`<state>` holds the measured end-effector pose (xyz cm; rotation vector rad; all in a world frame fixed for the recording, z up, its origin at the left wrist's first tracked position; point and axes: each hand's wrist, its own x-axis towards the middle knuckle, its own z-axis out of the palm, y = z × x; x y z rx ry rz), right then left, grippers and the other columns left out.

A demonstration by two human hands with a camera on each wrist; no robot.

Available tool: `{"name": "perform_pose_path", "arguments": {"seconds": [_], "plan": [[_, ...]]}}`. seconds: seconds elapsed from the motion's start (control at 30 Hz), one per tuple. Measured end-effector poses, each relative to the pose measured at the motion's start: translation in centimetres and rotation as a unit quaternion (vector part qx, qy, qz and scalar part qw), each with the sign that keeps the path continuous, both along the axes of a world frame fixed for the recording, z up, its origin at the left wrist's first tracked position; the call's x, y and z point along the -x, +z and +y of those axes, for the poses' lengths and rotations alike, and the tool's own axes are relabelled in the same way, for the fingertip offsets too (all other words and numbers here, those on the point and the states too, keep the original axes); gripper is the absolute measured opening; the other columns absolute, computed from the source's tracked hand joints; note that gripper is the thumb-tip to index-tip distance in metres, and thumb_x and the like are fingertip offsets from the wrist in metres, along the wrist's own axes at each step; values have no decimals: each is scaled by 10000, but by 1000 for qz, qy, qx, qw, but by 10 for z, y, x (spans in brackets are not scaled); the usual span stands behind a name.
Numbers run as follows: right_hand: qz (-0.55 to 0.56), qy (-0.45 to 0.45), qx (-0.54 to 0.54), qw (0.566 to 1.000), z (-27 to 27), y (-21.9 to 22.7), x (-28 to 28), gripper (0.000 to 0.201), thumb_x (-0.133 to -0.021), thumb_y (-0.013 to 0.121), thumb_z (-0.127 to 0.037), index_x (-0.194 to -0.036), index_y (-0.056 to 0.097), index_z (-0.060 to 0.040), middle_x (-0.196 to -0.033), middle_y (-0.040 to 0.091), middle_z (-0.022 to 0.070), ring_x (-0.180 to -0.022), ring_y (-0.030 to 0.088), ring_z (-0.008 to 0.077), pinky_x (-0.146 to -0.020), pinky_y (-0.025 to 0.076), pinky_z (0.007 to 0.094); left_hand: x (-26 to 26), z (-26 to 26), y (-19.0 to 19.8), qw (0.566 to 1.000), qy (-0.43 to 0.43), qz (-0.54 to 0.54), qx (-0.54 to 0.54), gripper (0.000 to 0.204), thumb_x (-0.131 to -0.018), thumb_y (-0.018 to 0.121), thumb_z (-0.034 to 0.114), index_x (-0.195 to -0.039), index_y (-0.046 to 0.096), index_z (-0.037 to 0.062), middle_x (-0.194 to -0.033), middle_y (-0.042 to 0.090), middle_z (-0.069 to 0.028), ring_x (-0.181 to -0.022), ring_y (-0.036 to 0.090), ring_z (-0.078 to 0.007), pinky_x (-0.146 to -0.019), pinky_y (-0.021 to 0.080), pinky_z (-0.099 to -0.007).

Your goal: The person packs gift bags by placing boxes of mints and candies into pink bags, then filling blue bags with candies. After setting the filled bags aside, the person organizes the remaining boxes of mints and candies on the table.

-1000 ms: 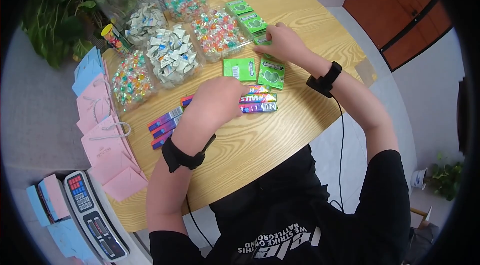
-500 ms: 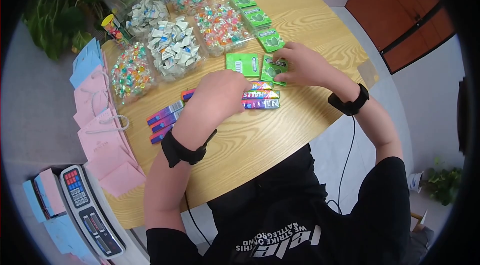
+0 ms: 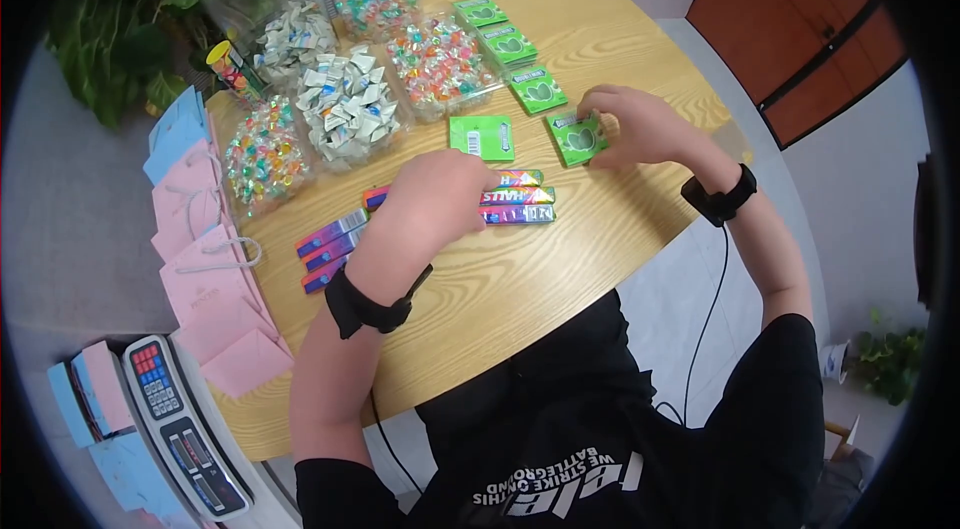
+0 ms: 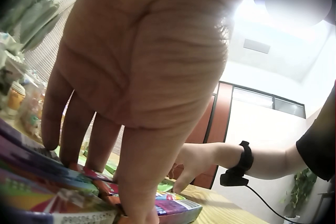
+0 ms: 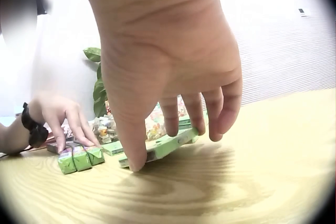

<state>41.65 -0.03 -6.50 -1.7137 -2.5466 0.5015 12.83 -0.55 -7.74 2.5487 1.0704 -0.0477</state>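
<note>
My right hand [image 3: 645, 129] pinches a green Doublemint pack [image 3: 578, 139] by its edges. In the right wrist view that pack [image 5: 170, 145] is tilted, with the thumb at its near end and fingertips at the far side. My left hand [image 3: 435, 204] lies over a row of Halls candy sticks [image 3: 520, 196], thumb on the near side and fingers on the far side; the palm hides the middle of the row. Another green pack [image 3: 480, 139] lies barcode up behind the Halls sticks. Several Doublemint packs [image 3: 537, 89] form a line beyond the right hand.
Clear tubs of wrapped candies [image 3: 440, 64] and white sachets [image 3: 347, 104] stand at the back. Purple sticks [image 3: 330, 249] lie left of the left forearm. Pink paper bags [image 3: 215, 279] line the left table edge, beside a scale [image 3: 185, 429]. A cable hangs from each wrist band.
The right hand came down from the line of green packs, took hold of the Doublemint pack beside the barcode-up one and shifted it right. The left hand has stayed on the Halls sticks.
</note>
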Motion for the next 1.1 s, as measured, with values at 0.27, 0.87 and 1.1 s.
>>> {"name": "perform_pose_path", "arguments": {"seconds": [0.27, 0.87, 1.1], "plan": [[52, 44, -143, 987, 58, -33, -2, 467, -747, 770, -276, -1144, 574, -128, -1356, 504, 115, -1192, 504, 313, -956, 446, 403, -1, -1, -1, 1000, -4, -2, -11, 473, -652, 785, 162, -1112, 683, 125, -1015, 673, -112, -950, 619, -318, -823, 494, -407], [57, 132, -173, 974, 24, -33, 81, 352, -766, 736, -294, -1067, 631, -143, -1047, 601, 69, -1003, 592, 275, -786, 500, 404, -1, 1, 1, 1000, -5, 2, -3, 486, -641, 797, 166, -1113, 687, 150, -949, 680, -123, -904, 631, -318, -790, 496, -410], [10, 98, -54, 994, 25, -27, 76, 379, -747, 707, -264, -1084, 612, -123, -992, 635, 95, -908, 626, 299, -778, 505, 389, 1, 1, -1, 1000, 0, -3, -15, 466, -652, 789, 178, -1107, 691, 172, -925, 678, -129, -884, 632, -321, -771, 498, -414]]}}
